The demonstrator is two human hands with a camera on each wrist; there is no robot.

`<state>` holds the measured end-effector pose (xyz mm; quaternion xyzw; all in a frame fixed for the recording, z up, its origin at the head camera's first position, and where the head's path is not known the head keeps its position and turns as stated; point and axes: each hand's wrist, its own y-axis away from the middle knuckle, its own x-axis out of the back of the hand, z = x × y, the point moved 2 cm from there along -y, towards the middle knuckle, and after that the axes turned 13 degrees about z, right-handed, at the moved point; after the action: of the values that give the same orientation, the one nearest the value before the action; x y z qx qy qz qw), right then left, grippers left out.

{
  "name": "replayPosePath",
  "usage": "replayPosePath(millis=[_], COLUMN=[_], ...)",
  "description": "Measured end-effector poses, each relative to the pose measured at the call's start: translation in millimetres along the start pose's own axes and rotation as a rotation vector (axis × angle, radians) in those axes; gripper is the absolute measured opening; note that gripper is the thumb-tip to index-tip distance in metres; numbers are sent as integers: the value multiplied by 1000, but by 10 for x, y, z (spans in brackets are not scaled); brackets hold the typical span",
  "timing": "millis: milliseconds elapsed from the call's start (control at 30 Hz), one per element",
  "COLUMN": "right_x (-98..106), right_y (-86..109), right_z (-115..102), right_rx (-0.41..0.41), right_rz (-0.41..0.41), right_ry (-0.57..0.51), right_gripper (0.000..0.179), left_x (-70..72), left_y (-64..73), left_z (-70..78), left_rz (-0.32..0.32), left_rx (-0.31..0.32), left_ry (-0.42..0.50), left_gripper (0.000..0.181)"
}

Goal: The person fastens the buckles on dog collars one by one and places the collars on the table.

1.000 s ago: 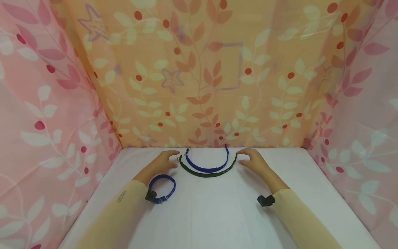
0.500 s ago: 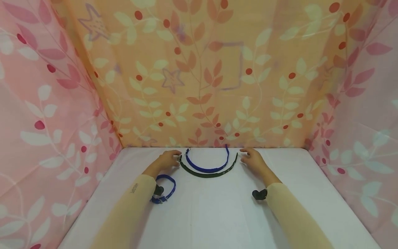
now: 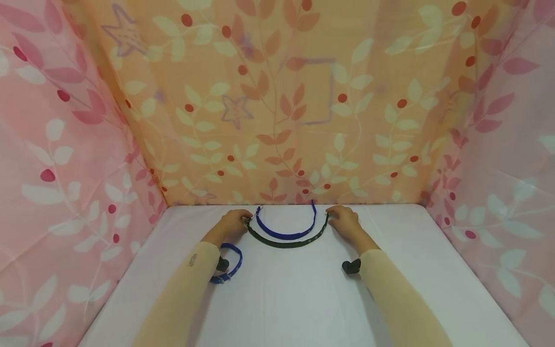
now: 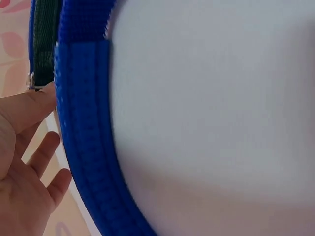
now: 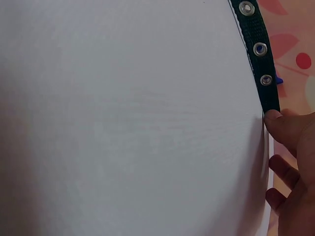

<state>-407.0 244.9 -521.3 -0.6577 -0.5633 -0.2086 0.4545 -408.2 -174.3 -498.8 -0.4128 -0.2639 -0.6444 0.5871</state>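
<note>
A dark green collar (image 3: 284, 245) lies in a wide U on the white table, curving toward me. At its left, buckle end my left hand (image 3: 234, 222) pinches it between thumb and fingers; the metal buckle (image 4: 31, 81) shows just past the thumb in the left wrist view. The tip of its other end is pinched by my right hand (image 3: 346, 224), below several metal eyelets (image 5: 260, 49) in the right wrist view. Just inside this curve rests an open blue collar (image 3: 284, 236). A second blue collar (image 3: 239, 255), buckled into a ring, stands beside my left wrist, partly hidden by it.
White cloth covers the table (image 3: 286, 299). A patterned orange curtain (image 3: 277, 96) rises at its back edge, with pink floral curtains on the left (image 3: 78, 193) and right (image 3: 490, 193). Each wrist carries a small black camera.
Both hands have closed in on the green collar's ends: the left moved slightly right onto the buckle end, the right moved left onto the tip. The collars have stayed in place.
</note>
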Motion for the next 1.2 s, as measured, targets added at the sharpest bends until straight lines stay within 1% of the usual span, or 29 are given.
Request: replayPosePath(millis=[100, 167, 233, 333, 367, 433, 500, 567, 667, 733, 867, 967, 1033, 1100, 1200], right_x=[17, 37, 59, 101, 114, 147, 180, 211, 270, 316, 406, 475, 531, 583, 648], right_y=[-13, -16, -18, -22, -24, -25, -22, -18, -3, 17, 70, 108, 137, 169, 224], right_z=[-23, -26, -22, -9, -2, 17, 41, 72, 113, 137, 188, 215, 212, 209, 209], right_rx=[22, 45, 74, 133, 150, 159, 132, 83, 10, -10, -14, 14, 38, 44, 28], right_rz=[6, 4, -11, -43, -54, -71, -92, -117, -158, -188, -234, -251, -249, -243, -236], right_ry=[-2, -5, -5, -4, 1, 9, 8, -2, -42, -72, -128, -155, -177, -206, -256], right_gripper=[31, 32, 35, 33, 30, 20, 13, 9, 6, 5, 6, 5, 6, 7, 12], left_x=[40, 56, 63, 60, 58, 52, 52, 68, 106, 140, 209, 259, 289, 317, 379], left_y=[17, 18, 11, -6, -9, -15, -10, 3, 35, 58, 111, 155, 189, 227, 300], left_z=[-15, -29, -41, -59, -69, -87, -117, -149, -198, -219, -228, -209, -192, -173, -130], left_rz=[5, -2, -13, -29, -37, -57, -79, -95, -116, -127, -147, -156, -161, -159, -144], left_rx=[15, 11, -1, -32, -41, -63, -77, -83, -79, -90, -123, -136, -148, -154, -158], left_ry=[-7, -5, 0, -9, -15, -10, -3, 17, 56, 80, 119, 155, 174, 194, 230], left_gripper=[42, 37, 35, 32, 31, 27, 23, 19, 15, 13, 12, 11, 11, 12, 17])
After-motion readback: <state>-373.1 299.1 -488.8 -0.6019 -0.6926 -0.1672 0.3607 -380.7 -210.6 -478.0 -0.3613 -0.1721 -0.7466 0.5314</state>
